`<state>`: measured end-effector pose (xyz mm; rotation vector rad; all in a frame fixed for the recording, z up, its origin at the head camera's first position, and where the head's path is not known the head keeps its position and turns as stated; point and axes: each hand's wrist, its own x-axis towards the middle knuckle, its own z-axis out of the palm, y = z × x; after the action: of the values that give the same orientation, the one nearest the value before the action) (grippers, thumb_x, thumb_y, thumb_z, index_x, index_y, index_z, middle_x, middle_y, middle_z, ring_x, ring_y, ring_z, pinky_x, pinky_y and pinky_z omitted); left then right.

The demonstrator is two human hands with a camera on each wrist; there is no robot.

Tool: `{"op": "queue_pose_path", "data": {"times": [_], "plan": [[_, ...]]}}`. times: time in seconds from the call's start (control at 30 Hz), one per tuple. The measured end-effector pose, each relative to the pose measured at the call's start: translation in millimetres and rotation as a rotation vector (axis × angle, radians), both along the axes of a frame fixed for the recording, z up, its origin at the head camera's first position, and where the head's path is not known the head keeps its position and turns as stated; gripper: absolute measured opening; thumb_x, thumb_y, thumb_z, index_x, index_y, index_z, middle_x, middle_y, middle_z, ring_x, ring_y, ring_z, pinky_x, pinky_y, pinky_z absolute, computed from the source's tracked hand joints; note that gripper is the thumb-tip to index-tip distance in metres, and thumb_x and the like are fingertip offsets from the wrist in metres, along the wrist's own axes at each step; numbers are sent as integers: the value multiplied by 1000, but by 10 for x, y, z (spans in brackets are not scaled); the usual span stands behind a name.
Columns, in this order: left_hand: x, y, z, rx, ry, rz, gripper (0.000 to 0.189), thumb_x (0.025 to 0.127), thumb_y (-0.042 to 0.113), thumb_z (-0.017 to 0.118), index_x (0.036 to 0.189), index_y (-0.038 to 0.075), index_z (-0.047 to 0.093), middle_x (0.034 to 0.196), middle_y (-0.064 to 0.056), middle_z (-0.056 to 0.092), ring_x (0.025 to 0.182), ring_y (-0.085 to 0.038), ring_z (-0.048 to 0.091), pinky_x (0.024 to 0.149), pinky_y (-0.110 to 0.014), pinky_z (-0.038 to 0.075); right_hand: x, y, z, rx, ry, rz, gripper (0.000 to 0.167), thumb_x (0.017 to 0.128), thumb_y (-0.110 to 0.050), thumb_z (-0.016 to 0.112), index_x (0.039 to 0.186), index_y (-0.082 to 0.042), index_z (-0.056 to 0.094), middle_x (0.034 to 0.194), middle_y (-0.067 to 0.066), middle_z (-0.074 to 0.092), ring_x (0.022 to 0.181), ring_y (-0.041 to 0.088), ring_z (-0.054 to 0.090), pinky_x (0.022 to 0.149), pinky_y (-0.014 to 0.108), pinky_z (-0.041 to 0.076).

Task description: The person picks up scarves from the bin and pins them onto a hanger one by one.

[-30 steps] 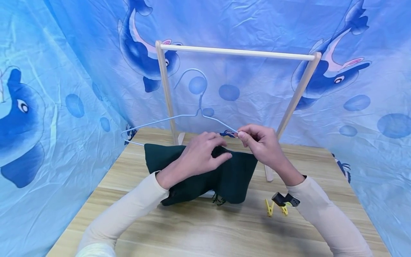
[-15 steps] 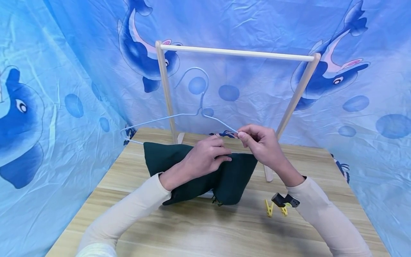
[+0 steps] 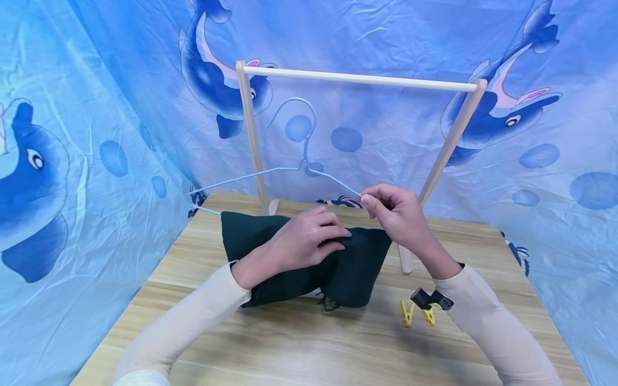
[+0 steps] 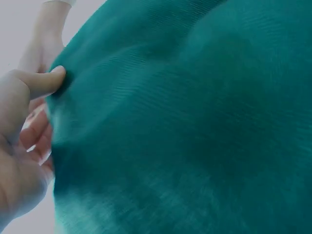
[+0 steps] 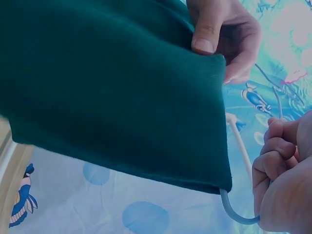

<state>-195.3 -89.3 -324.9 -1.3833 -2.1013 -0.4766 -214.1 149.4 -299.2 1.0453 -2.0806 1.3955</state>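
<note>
A dark green fringed scarf (image 3: 357, 268) hangs folded over the bottom bar of a light blue wire hanger (image 3: 333, 179). My left hand (image 3: 309, 238) pinches the scarf's upper edge near its middle; in the right wrist view that hand (image 5: 226, 36) has its thumb on the scarf (image 5: 122, 102) and fingers behind. My right hand (image 3: 398, 214) grips the hanger's right shoulder, close to its end. The hanger's bent end (image 5: 236, 217) shows between scarf and right hand in the right wrist view. Scarf (image 4: 170, 122) fills most of the left wrist view.
A wooden rack with a white top bar (image 3: 359, 79) stands behind the hanger on the wooden table (image 3: 299, 348). Yellow clothespins (image 3: 407, 313) lie on the table by my right forearm. A blue dolphin-print curtain (image 3: 386, 32) surrounds the table.
My left thumb and fingers have drawn closer together on the scarf's edge. The hanger has risen slightly, its hook shifting a little right. My right hand keeps its grip.
</note>
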Motion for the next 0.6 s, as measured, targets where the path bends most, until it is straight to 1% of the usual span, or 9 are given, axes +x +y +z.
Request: {"op": "queue_pose_path", "data": {"times": [0.1,0.17,0.3,0.37,0.47,0.6], "plan": [[52,-88,20,-6,-5,69,26,89,17,81,114,10,77,106,-2,72,102,-19,63,93,-30,52,-15,10,-3,2,-7,-12,14,98,7,62,98,2,74,68,3,56,46,11,37,45,26,31],[86,-167,32,16,0,115,28,90,17,81,116,9,76,109,-4,72,105,-20,63,94,-32,52,-27,17,-5,-3,-13,-20,14,98,7,61,97,2,74,68,3,56,46,11,36,45,27,31],[156,-359,40,101,12,214,29,89,16,81,116,8,75,111,-6,71,103,-23,62,89,-35,53,-37,24,-4,-14,-25,-23,14,98,7,61,98,2,75,68,3,56,47,12,36,45,27,31],[190,-467,40,150,13,252,30,88,15,82,115,7,75,111,-8,71,102,-25,62,87,-37,53,-36,22,3,-17,-28,-24,14,98,6,61,98,3,75,68,3,57,47,12,37,45,27,31],[230,-622,34,207,19,285,32,85,14,84,115,5,75,110,-11,70,101,-28,61,85,-40,53,-39,21,12,-17,-26,-28,14,98,6,62,98,3,75,67,2,57,47,11,36,45,27,31],[272,-823,-10,257,58,312,36,82,10,86,116,3,74,108,-14,70,99,-32,62,84,-44,53,-42,22,23,-18,-21,-27,15,97,8,61,97,1,75,67,2,56,47,11,35,45,28,30]]}}
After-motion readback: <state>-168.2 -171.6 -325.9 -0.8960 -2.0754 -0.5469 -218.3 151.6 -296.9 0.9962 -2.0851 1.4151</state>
